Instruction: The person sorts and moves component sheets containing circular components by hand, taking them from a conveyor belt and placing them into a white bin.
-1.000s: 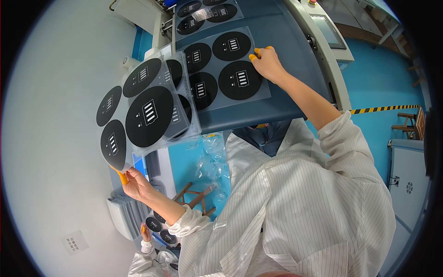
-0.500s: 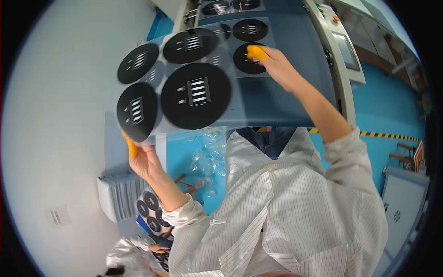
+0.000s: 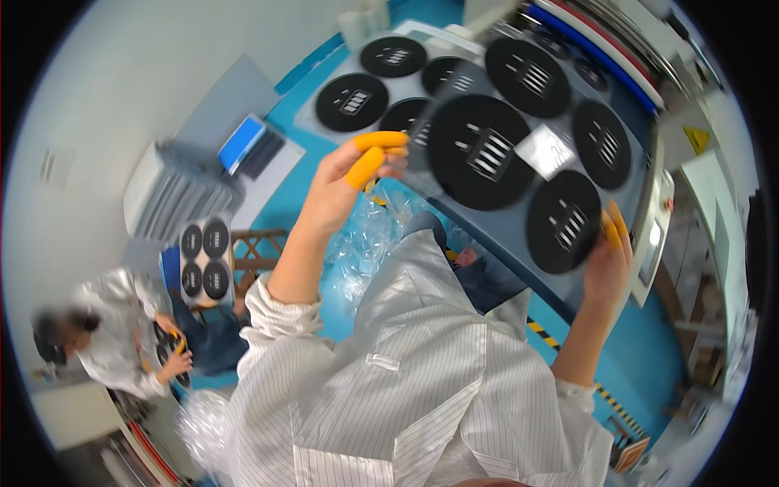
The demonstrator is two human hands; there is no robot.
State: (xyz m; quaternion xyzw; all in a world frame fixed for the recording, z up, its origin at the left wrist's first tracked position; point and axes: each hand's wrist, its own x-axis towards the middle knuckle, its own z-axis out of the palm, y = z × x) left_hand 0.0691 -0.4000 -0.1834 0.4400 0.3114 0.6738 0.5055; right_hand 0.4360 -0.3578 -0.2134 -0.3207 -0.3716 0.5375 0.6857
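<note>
Orange finger covers sit on the fingers of both my hands. Between them, a clear plastic sheet [image 3: 422, 185] with several large black discs, each printed with white bars, is held raised and tilted over the dark machine bed [image 3: 519, 258]. My left hand [image 3: 339, 183] pinches the sheet's near left corner between thumb and finger. At its right edge, my right hand [image 3: 610, 264] grips it beside the lowest black disc [image 3: 561, 235]; that hand is partly blurred. A second disc sheet [image 3: 309, 118] lies beyond my left hand, partly covered by the held one.
Blue and red rollers [image 3: 604, 45] cross the machine's far end. Crumpled clear plastic [image 3: 357, 252] lies on the floor beneath. At left are a grey stack of sheets [image 3: 174, 195] and a seated co-worker [image 3: 122, 325] handling black discs. A wooden stool [image 3: 256, 252] stands between us.
My left hand has let go of the sheet it held, which now lies to the left. Both hands now hold the other sheet, lifted off the bed. My view has turned.
</note>
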